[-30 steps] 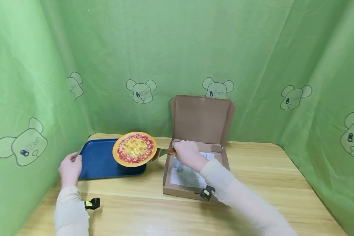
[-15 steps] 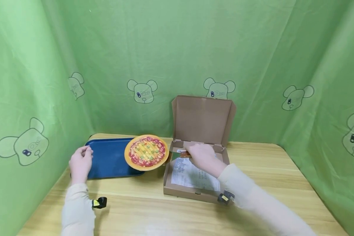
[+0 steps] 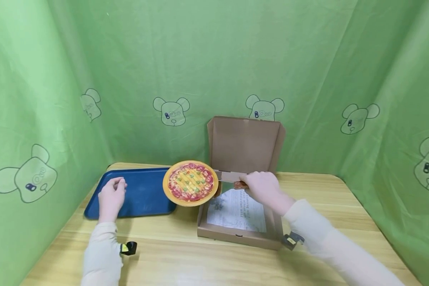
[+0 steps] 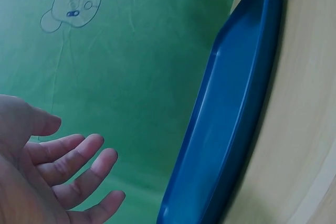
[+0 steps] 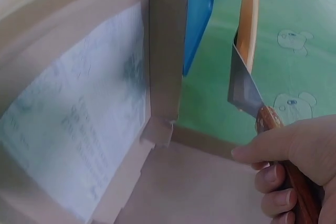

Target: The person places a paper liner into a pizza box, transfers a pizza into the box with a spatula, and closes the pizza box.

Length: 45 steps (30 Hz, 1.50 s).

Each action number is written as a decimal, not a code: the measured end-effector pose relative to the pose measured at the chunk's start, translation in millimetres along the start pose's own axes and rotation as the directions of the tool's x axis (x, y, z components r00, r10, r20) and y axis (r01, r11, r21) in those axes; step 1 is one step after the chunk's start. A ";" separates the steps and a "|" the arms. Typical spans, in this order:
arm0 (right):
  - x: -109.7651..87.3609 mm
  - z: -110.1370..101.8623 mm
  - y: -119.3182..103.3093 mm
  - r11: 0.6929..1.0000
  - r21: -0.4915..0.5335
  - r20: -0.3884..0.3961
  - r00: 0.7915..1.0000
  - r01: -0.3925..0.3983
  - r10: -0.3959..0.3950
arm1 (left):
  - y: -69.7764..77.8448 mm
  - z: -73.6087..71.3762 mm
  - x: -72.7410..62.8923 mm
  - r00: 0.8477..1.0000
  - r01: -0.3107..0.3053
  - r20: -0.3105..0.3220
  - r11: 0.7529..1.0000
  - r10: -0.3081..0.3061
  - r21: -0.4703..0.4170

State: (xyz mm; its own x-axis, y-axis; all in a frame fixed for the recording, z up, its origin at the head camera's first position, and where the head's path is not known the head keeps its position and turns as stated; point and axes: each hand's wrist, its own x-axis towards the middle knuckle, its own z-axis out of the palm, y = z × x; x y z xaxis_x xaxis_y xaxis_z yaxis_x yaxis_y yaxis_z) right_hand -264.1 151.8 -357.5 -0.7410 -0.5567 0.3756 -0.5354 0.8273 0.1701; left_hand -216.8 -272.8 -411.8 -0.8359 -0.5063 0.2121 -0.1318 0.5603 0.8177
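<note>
My right hand (image 3: pixel 262 188) grips the brown wooden handle (image 5: pixel 296 182) of a metal spatula (image 5: pixel 244 85), thumb laid along it. On the blade rides a round pizza (image 3: pixel 190 183) with red and yellow topping, raised above the table between the blue tray and the cardboard box. Its right edge overlaps the left side of the open pizza box (image 3: pixel 236 237), which has a printed paper sheet (image 3: pixel 236 210) on its floor. Above the blue tray (image 3: pixel 146 194) hovers my left hand (image 3: pixel 112 196), holding nothing; its fingers are loosely bent and spread in the left wrist view.
The box lid (image 3: pixel 244 143) stands upright at the back. A green curtain (image 3: pixel 214 59) with bear-head drawings encloses the wooden table (image 3: pixel 186 258) at the back and on both sides.
The pizza on the spatula has moved right with my right hand, from over the tray to the box's left edge. My left hand has left the tray's left edge and moved right above it.
</note>
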 end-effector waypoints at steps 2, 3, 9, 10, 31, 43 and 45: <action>-2.3 -1.7 4.9 1.000 -0.013 -0.010 1.000 0.007 -0.007 | 1.5 2.8 -0.8 1.000 -0.011 0.005 1.000 0.011 0.003; -3.4 -2.7 7.4 1.000 -0.017 -0.010 1.000 0.011 -0.012 | 2.3 3.9 -1.4 1.000 -0.013 0.008 1.000 0.013 0.009; -12.1 -10.1 23.0 0.999 -0.038 0.021 1.000 0.019 -0.018 | 6.3 10.5 -4.4 0.999 -0.029 0.019 1.000 0.029 0.013; -13.9 -11.2 25.5 0.999 -0.040 0.025 1.000 0.019 -0.018 | 6.8 12.0 -4.6 0.999 -0.033 0.021 0.999 0.033 0.009; -50.4 -4.8 79.7 0.995 -0.087 -0.044 0.998 0.050 -0.054 | 22.7 54.0 -21.0 0.969 -0.076 0.233 0.997 0.079 -0.024; -69.5 -0.7 105.1 0.992 -0.126 -0.021 0.999 0.022 -0.025 | 38.8 88.5 -40.7 0.895 0.077 0.443 0.968 0.038 -0.239; -72.1 0.1 108.2 0.992 -0.127 -0.014 1.000 0.018 -0.020 | 40.9 94.6 -44.9 0.873 0.135 0.487 0.950 0.020 -0.281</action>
State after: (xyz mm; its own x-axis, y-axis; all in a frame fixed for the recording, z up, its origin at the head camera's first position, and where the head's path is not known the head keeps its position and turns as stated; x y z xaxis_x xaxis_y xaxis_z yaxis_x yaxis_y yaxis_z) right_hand -268.6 281.4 -366.3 -0.7243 -0.5722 0.3848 -0.4929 0.8199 0.2913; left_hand -235.0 -165.2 -438.4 -0.9920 -0.1117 -0.0595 -0.0888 0.2797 0.9560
